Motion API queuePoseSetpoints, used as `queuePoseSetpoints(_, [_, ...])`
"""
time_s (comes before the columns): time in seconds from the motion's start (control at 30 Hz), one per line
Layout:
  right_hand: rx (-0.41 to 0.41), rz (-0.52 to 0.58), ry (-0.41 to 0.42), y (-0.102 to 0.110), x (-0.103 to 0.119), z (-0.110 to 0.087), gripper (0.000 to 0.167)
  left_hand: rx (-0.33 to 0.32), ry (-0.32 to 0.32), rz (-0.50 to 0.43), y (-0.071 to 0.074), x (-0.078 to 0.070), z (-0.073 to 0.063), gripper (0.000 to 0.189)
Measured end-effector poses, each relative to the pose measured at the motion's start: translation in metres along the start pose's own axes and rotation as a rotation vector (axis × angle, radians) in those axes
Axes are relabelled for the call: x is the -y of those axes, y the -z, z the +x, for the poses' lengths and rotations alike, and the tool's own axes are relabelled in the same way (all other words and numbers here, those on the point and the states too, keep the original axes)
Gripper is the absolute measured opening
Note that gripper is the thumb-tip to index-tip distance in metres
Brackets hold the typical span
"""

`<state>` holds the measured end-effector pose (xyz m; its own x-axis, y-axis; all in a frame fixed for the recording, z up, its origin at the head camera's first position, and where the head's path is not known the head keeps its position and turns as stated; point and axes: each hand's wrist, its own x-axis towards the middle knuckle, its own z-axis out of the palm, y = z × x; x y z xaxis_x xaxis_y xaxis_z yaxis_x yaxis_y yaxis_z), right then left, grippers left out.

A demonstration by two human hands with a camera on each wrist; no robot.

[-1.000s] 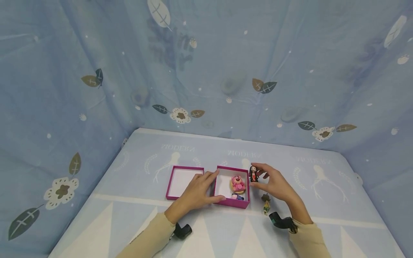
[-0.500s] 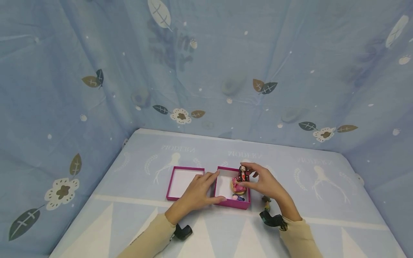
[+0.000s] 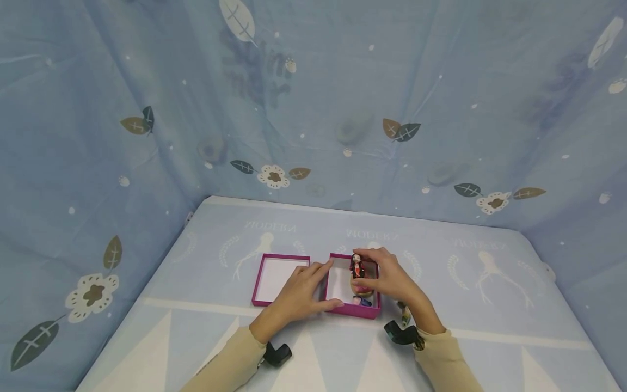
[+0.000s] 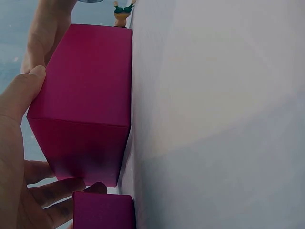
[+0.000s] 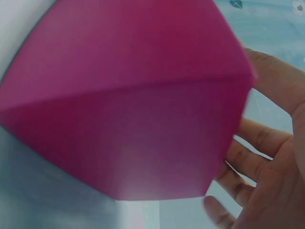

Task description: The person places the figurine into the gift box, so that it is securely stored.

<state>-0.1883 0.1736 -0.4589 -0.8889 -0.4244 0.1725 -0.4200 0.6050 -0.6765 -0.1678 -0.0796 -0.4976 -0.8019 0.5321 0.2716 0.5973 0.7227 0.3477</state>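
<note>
My right hand [image 3: 389, 274] pinches a small long-haired figurine [image 3: 357, 267] in black and red over the magenta box [image 3: 354, 311]. The figurine stands upright, above or in front of a pink bear figure [image 3: 365, 287] that is partly hidden. A small blue and pink figure [image 3: 361, 301] lies in the box near its front wall. With the thumb at the front rim and fingers along the left wall, my left hand [image 3: 300, 291] holds the box. In the right wrist view, box walls hide the figurine and fingertips.
The shallow magenta lid [image 3: 259, 283], white inside, lies left of the box, partly behind my left hand. A small green and yellow figure [image 3: 405, 316] lies on the table right of the box, half hidden by my right wrist. Patterned cloth [image 3: 313, 109] hangs behind the table.
My right hand has carried the long-haired figurine leftward, from beside the box's right wall to over its inside. My left hand has stayed on the box.
</note>
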Motion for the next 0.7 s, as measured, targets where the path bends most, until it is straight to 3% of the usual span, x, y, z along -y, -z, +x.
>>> queuePoseSetpoints(0.23, [-0.038,-0.042,0.019,-0.008,0.001,0.001,0.072,0.000,-0.004,-0.005,0.000,0.001,0.000,0.094])
queuePoseSetpoints(0.7, [-0.037,-0.049,0.054,-0.015,-0.001,0.003,0.068,0.016,0.015,-0.015,0.000,0.001,0.000,0.094])
